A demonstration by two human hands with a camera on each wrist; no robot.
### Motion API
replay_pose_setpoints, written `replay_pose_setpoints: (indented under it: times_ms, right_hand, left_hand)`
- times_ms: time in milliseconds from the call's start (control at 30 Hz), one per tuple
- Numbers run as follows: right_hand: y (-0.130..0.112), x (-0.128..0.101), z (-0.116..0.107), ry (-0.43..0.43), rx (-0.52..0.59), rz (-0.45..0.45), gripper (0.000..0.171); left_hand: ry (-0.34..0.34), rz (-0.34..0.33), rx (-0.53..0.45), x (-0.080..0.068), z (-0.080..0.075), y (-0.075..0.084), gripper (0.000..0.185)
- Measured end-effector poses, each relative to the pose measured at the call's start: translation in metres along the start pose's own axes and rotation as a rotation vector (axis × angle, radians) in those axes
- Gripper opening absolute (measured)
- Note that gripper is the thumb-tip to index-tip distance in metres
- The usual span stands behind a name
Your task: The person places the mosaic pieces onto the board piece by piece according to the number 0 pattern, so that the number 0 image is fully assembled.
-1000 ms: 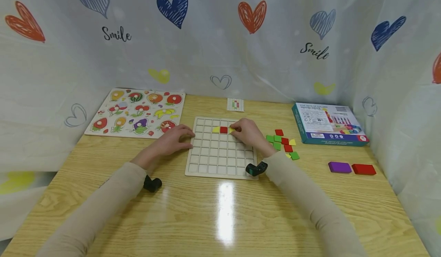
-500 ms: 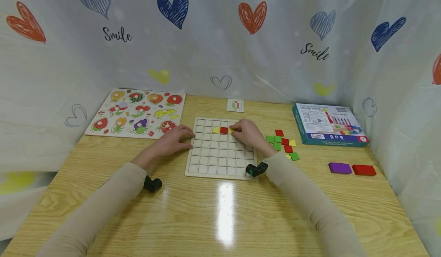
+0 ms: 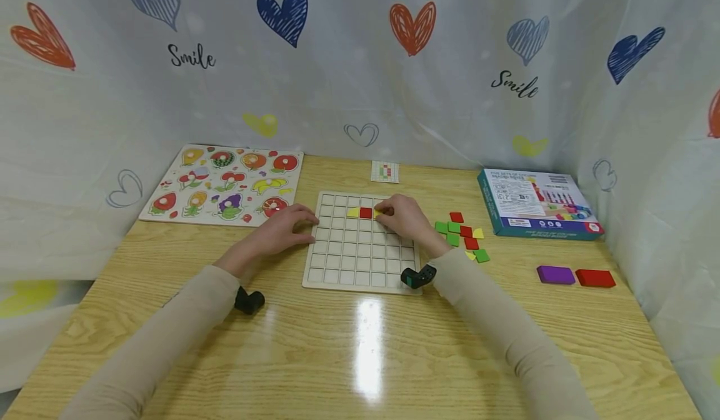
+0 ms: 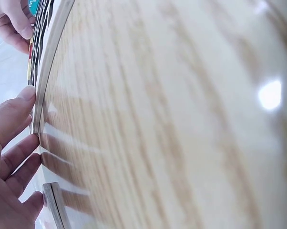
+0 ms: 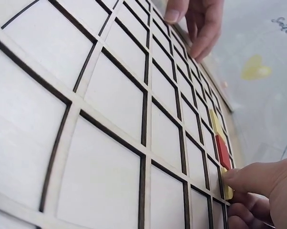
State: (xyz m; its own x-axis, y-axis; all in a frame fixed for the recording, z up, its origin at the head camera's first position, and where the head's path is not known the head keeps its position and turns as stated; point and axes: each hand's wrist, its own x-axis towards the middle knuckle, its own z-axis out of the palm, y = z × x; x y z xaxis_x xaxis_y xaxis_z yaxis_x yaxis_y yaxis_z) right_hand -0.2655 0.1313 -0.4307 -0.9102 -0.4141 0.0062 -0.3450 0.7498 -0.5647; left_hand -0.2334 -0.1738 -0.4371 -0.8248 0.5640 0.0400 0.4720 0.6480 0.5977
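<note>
A wooden grid board lies in the middle of the table. In its second row sit a yellow tile and a red tile side by side. My right hand reaches over the board, and its fingertips pinch a second yellow tile in the cell just right of the red tile. My left hand rests beside the board with relaxed fingers touching the board's left edge.
Loose green, red and yellow tiles lie right of the board. A teal box, a purple block and a red block are further right. A fruit puzzle lies far left, a pattern card behind the board. Curtains close in three sides.
</note>
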Motion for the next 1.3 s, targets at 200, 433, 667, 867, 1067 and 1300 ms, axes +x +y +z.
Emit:
replay_pose_setpoints:
  times_ms: [200, 433, 667, 867, 1067, 1300]
  right_hand:
    - [0.0, -0.001, 0.0, 0.004, 0.006, 0.009, 0.029]
    - [0.001, -0.002, 0.0, 0.01, 0.022, 0.019, 0.028]
    - [0.001, -0.003, 0.001, 0.024, 0.021, 0.011, 0.027]
    - [0.0, -0.003, 0.001, 0.024, 0.033, 0.017, 0.027]
    - [0.006, -0.005, 0.002, 0.051, 0.098, 0.054, 0.029]
    - [0.013, -0.03, -0.008, 0.124, 0.256, 0.117, 0.033]
  left_hand:
    - [-0.001, -0.009, 0.003, 0.0, -0.001, 0.001, 0.035]
    - [0.0, 0.007, -0.001, 0.0, 0.0, 0.001, 0.035]
    - [0.002, 0.004, -0.008, 0.0, 0.0, 0.0, 0.035]
    - [0.001, -0.002, -0.006, -0.001, 0.0, 0.002, 0.035]
    - [0.001, -0.004, -0.008, -0.002, 0.0, 0.0, 0.035]
    - [0.003, 0.017, 0.0, -0.002, 0.001, -0.002, 0.036]
